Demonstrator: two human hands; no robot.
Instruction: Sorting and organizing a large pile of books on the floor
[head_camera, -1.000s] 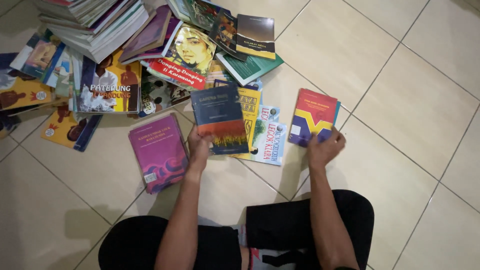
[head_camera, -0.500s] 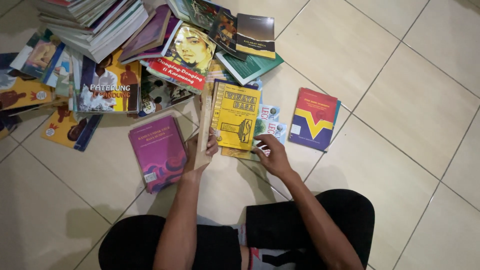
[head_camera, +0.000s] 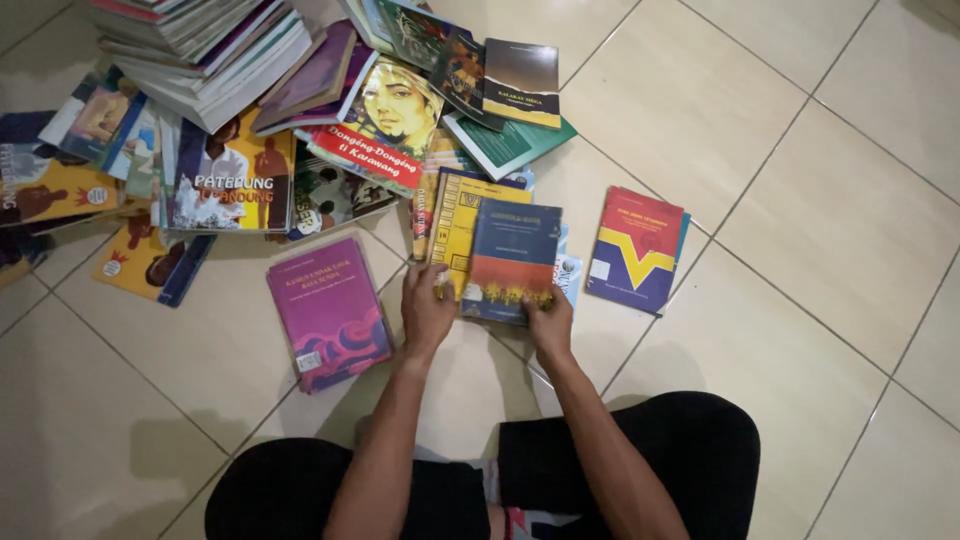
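The person sits cross-legged on the tiled floor (head_camera: 800, 230) with both hands on a small pile of books just ahead of the knees. The dark blue book with a red lower band (head_camera: 512, 258) now lies face up on top of the yellow book (head_camera: 452, 222); half a second ago that yellow cover was exposed and a book stood on its edge in the left hand, so the blue one has just been laid back flat. The left hand (head_camera: 428, 312) rests at the pile's near left corner, fingers curled narrowly over the yellow book's lower edge. The right hand (head_camera: 550, 325) pinches the blue book's near right corner, its grip closed on that cover. The right hand has also come in from the red, blue and yellow book (head_camera: 638, 248), which lies alone just right of the pile. The magenta book (head_camera: 328, 310) sits flat to the left, apart from the hands. A large, loose heap of books (head_camera: 250, 120) spreads across the floor beyond.
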